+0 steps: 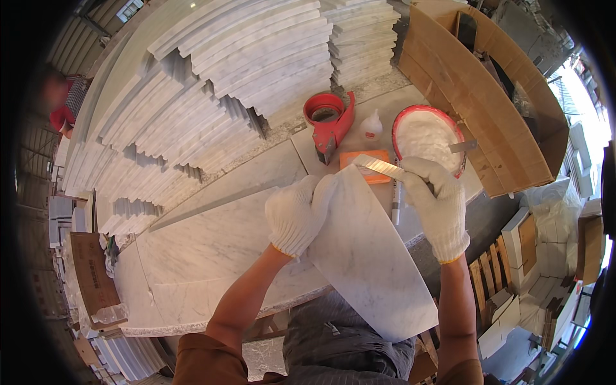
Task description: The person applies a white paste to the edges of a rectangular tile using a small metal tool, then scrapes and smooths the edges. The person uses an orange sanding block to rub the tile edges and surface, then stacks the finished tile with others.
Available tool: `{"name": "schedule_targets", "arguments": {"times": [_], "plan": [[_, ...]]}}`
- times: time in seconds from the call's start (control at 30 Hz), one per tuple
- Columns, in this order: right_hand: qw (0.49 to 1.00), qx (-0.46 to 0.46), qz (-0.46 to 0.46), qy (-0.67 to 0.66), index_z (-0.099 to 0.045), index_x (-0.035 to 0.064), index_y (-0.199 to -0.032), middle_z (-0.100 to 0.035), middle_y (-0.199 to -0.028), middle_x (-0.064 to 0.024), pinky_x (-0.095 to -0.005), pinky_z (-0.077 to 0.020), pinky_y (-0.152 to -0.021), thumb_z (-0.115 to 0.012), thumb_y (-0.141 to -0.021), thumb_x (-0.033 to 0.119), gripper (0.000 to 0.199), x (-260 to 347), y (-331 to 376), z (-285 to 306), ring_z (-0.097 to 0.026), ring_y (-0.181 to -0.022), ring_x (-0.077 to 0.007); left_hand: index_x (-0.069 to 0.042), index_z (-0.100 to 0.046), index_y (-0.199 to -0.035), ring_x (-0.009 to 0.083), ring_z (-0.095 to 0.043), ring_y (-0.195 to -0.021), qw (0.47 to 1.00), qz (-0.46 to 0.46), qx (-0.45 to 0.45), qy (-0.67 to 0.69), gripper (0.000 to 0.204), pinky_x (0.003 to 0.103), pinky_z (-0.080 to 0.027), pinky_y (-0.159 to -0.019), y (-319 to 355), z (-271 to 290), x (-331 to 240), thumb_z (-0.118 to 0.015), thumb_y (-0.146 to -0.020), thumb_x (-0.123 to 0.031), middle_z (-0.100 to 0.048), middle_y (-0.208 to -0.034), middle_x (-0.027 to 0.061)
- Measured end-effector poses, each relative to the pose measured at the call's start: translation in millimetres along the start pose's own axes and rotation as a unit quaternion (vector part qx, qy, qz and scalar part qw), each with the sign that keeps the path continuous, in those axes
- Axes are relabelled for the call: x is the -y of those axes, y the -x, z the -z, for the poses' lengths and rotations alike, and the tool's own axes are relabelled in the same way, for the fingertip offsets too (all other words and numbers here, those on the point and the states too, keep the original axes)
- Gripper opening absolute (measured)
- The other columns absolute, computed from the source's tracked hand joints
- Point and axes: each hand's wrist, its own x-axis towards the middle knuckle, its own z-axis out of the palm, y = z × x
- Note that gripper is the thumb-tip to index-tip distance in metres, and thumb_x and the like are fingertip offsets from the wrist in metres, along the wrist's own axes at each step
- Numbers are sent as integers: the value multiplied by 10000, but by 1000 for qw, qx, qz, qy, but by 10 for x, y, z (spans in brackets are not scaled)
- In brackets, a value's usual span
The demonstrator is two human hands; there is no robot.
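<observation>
Head view, looking down. Left hand (298,215), in a white knit glove, closed over the upper left edge of a white marble tile (369,256), steadying it. Tile held tilted, upper end above the front edge of the marble desk (192,256), lower end over the lap. Right hand (439,205), likewise gloved, gripped around a flat metal blade (378,167), blade tip lying at the tile's top edge. Directly beyond the tile, on the desk: an orange block (369,168), partly hidden by the blade; a slim pen-like stick (396,204) beside the right hand; a red tape dispenser (330,122); a small white squeeze bottle (371,125); a red-rimmed bowl (427,136) filled with white paste, a second metal blade (463,147) resting on its rim. Stacks of marble strips (244,64) filling the far side of the desk. Open cardboard box (487,96) at right. Another person in red (64,106) at far left, blurred.
</observation>
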Motion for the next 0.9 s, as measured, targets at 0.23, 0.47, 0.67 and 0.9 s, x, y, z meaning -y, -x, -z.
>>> {"name": "schedule_targets", "arguments": {"times": [0.23,0.47,0.67,0.9], "plan": [[997,-73,8,20,-730,3,-1125,-729,-982,-84,-270,-525,-767,-637,-948,53,207,-218,-57,319,-657,-852,-113,-106,-732,-846,356,-651,-637,1000,21,11,6,320,426,-485,-580,1,-20,6,-606,-981,-367,-649,-682,149],[885,-126,181,409,-733,65,-1126,-730,-988,-110,-367,-536,-768,-667,-934,122,211,-289,-152,846,-687,-844,-272,-121,-747,-858,353,-652,-638,1000,12,1,-6,310,425,-483,-574,25,-30,53,-612,-981,-371,-656,-689,142],[825,-42,76,558,-736,169,-1174,-697,-1167,-59,-411,-524,-918,-692,-890,226,293,-324,-228,787,-668,-1033,-317,-119,-739,-838,358,-640,-625,1000,-1,1,-27,327,436,-473,-564,1,-32,34,-615,-981,-385,-652,-686,143],[826,-85,174,530,-724,154,-1225,-593,-1388,-83,-428,-419,-1084,-758,-812,295,437,-173,-373,579,-545,-1269,-331,-108,-735,-819,361,-645,-629,1000,17,-6,1,352,435,-472,-563,8,-20,21,-606,-981,-392,-653,-691,151]]}}
